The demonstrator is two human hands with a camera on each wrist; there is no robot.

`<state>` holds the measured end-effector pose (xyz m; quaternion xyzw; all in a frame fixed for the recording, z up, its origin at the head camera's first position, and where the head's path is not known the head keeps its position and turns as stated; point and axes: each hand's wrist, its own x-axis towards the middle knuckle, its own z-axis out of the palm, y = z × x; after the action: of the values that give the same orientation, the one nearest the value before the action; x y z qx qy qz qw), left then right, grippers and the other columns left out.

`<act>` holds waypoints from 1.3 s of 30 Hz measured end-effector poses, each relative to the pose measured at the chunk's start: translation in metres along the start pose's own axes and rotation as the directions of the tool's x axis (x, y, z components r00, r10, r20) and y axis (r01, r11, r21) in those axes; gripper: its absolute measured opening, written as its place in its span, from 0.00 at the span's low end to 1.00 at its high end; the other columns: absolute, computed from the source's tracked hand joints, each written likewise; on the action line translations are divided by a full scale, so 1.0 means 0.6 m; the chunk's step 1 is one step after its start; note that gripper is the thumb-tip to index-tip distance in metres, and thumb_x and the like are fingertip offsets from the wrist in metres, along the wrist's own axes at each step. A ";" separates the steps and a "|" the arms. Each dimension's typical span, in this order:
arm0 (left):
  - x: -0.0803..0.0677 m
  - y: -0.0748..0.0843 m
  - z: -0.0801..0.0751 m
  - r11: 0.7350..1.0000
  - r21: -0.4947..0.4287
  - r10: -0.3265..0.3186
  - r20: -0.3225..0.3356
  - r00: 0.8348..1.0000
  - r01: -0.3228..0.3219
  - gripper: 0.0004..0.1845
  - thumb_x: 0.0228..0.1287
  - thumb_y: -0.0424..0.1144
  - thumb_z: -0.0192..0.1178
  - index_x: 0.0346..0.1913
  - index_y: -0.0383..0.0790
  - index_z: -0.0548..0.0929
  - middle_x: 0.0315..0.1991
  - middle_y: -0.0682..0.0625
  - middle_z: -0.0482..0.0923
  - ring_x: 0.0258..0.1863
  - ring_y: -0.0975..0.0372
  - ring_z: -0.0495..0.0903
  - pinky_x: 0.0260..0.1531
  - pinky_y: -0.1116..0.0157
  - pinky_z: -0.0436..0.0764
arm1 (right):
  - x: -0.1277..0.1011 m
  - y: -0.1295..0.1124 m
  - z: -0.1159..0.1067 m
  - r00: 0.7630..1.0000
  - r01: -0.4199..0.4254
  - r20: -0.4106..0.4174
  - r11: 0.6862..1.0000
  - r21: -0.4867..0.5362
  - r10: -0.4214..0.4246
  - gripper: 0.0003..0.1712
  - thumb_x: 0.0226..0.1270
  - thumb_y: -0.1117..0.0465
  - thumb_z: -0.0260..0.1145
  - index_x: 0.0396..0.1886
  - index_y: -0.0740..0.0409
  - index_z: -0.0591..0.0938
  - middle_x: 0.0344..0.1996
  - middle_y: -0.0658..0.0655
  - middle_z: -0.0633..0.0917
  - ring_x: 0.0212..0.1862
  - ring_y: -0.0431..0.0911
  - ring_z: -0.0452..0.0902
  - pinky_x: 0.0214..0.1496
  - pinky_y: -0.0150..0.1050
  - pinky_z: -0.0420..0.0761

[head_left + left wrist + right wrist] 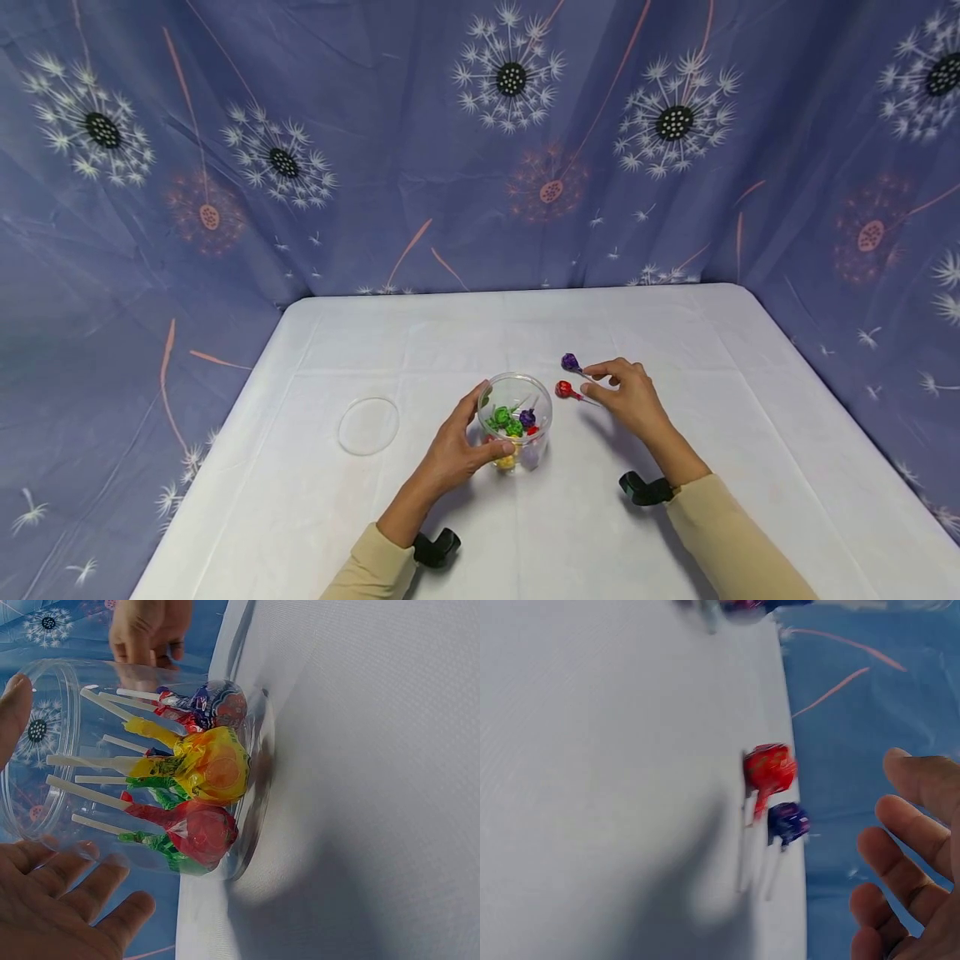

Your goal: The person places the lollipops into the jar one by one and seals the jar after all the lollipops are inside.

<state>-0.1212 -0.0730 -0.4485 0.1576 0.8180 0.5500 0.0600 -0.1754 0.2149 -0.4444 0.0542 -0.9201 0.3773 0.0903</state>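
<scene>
A clear plastic jar point(516, 419) stands on the white table point(300, 500) and holds several wrapped lollipops, among them a yellow one point(214, 769), a red one point(202, 832) and a purple one point(221, 705). My left hand point(468, 433) grips the jar from the left, thumb point(13, 705) on one side and fingers point(75, 896) on the other. To the jar's right, a loose red lollipop point(564, 389) and a loose purple lollipop point(571, 362) lie on the table. My right hand point(600, 382) hovers at their sticks with fingers point(907, 825) spread and holding nothing.
A clear round lid point(368, 425) lies flat to the left of the jar. Blue dandelion-print cloth point(480, 142) walls in the table at the back and both sides. Black camera mounts point(645, 489) sit at my wrists.
</scene>
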 end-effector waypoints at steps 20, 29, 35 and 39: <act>-0.003 0.004 0.001 1.000 -0.013 -0.016 0.001 1.000 0.016 0.50 0.49 0.52 0.71 0.73 0.59 0.54 0.73 0.49 0.57 0.73 0.50 0.56 0.68 0.41 0.58 | 0.007 0.050 0.038 0.988 -0.106 0.103 0.992 -0.066 0.113 0.14 0.55 0.58 0.70 0.42 0.57 0.86 0.38 0.59 0.81 0.42 0.53 0.75 0.41 0.42 0.73; -0.002 0.002 0.000 1.000 -0.010 -0.011 0.000 1.000 0.011 0.50 0.49 0.53 0.71 0.73 0.59 0.54 0.73 0.49 0.56 0.73 0.50 0.56 0.68 0.42 0.58 | 0.007 0.058 0.040 0.989 -0.102 0.095 0.991 -0.083 0.110 0.12 0.54 0.61 0.70 0.39 0.58 0.86 0.34 0.58 0.80 0.41 0.51 0.72 0.40 0.41 0.69; -0.001 0.001 0.001 1.000 -0.004 -0.005 -0.001 1.000 0.005 0.49 0.49 0.52 0.71 0.73 0.60 0.54 0.73 0.49 0.56 0.73 0.51 0.56 0.69 0.43 0.58 | 0.005 0.065 0.044 0.993 -0.091 0.066 0.992 -0.085 0.096 0.09 0.53 0.62 0.70 0.36 0.57 0.87 0.32 0.57 0.79 0.40 0.51 0.69 0.38 0.39 0.65; -0.001 0.000 0.001 1.000 -0.004 -0.004 0.001 1.000 0.004 0.49 0.49 0.51 0.71 0.73 0.59 0.54 0.73 0.49 0.57 0.73 0.51 0.57 0.69 0.43 0.59 | 0.005 0.066 0.047 0.996 -0.081 0.034 0.993 -0.089 0.084 0.07 0.52 0.62 0.71 0.33 0.56 0.87 0.30 0.55 0.79 0.38 0.50 0.69 0.37 0.38 0.64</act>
<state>-0.1205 -0.0725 -0.4486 0.1561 0.8172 0.5513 0.0617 -0.1885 0.2228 -0.4905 0.0194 -0.9387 0.3389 0.0597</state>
